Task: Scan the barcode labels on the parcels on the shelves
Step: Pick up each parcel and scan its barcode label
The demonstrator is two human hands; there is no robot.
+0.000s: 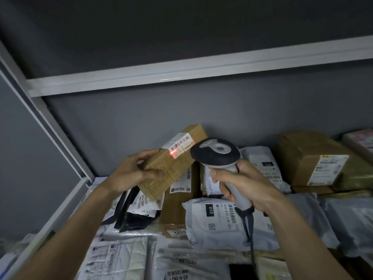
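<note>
head view: left hand (pixel 132 172) grips box (pixel 173 164), right hand (pixel 240 182) grips scanner (pixel 218 154) over mailer bags (pixel 218 221).

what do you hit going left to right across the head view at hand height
left hand → small cardboard box that it holds → barcode scanner → right hand gripping its handle → large brown parcel on the shelf
</note>
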